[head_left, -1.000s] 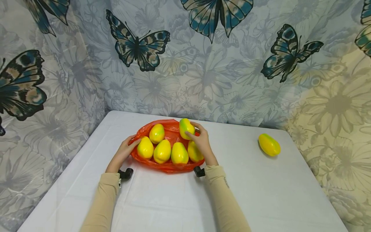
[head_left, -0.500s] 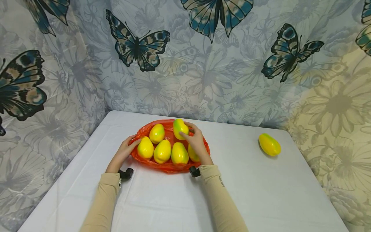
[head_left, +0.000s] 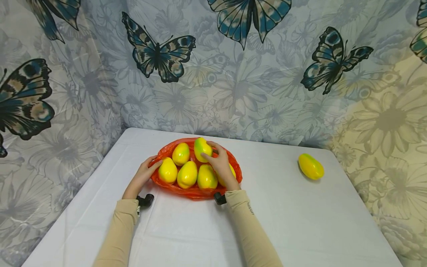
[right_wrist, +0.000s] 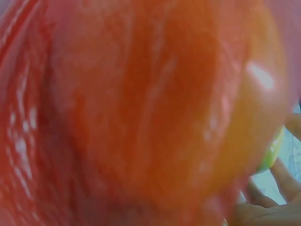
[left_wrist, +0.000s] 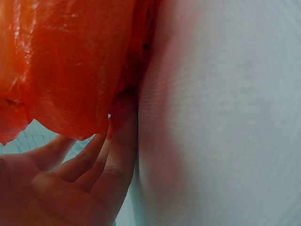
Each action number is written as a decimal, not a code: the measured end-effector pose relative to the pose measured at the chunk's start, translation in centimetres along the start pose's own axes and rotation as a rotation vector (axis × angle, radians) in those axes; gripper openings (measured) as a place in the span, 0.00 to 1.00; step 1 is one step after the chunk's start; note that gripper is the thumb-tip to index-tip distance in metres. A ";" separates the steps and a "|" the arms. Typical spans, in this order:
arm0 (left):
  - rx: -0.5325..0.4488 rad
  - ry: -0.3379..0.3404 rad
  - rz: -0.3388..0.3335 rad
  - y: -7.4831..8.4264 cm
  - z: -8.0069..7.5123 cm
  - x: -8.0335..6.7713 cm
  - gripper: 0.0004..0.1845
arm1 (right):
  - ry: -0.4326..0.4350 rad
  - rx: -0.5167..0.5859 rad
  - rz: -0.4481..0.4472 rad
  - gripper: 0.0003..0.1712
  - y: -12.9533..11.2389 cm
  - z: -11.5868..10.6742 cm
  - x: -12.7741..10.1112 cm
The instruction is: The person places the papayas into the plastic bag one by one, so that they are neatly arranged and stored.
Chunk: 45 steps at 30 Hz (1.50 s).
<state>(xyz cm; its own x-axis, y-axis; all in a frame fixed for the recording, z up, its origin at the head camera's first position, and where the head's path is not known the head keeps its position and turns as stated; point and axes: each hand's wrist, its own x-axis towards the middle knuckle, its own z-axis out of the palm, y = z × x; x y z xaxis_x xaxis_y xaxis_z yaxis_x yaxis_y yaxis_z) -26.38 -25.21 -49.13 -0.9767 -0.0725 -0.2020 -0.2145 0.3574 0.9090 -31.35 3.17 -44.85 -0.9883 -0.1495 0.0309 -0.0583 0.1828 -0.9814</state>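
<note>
An opened-out red plastic bag point(head_left: 197, 194) lies on the table with several yellow mangoes point(head_left: 187, 175) in it. At its left side my left hand point(head_left: 142, 175) holds the rim, thumb over the edge beside a mango point(head_left: 168, 170). In the left wrist view the fingers point(left_wrist: 115, 160) run under the bag's side. My right hand point(head_left: 221, 164) grips a yellow-green mango point(head_left: 201, 149) between thumb and fingers at the bag's back. The right wrist view is mostly filled by the blurred bag point(right_wrist: 33, 117), with the held mango point(right_wrist: 272, 153) showing at the right edge.
Another yellow-green mango point(head_left: 311, 167) lies alone on the white-covered table point(head_left: 287, 215), well to the right of the bag. Behind the table hangs a cloth backdrop point(head_left: 233, 92) with butterflies and flowers.
My right hand has moved left with the mango, from the bag's back right corner towards the mango at the back left. The left hand has stayed at the rim.
</note>
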 end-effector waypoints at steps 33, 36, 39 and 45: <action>0.013 0.015 -0.004 0.0 0.2 0.1 0.41 | 0.017 -0.114 -0.047 0.30 0.4 1.9 0.5; 0.013 0.014 -0.007 0.1 0.2 0.0 0.41 | 0.022 -0.135 -0.039 0.30 0.6 2.0 0.6; 0.013 0.012 -0.009 0.1 0.2 0.0 0.42 | 0.027 -0.149 -0.035 0.30 0.7 2.2 0.7; 0.012 0.013 -0.003 0.0 0.1 0.0 0.41 | 0.024 -0.148 -0.027 0.30 0.8 2.3 0.7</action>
<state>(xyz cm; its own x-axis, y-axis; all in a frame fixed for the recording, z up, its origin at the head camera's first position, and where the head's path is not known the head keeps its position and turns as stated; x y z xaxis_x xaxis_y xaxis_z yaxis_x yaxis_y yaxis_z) -26.42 -25.10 -49.21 -0.9761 -0.0854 -0.2000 -0.2174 0.3680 0.9041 -31.81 1.02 -46.08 -0.9890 -0.1336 0.0630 -0.1032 0.3207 -0.9415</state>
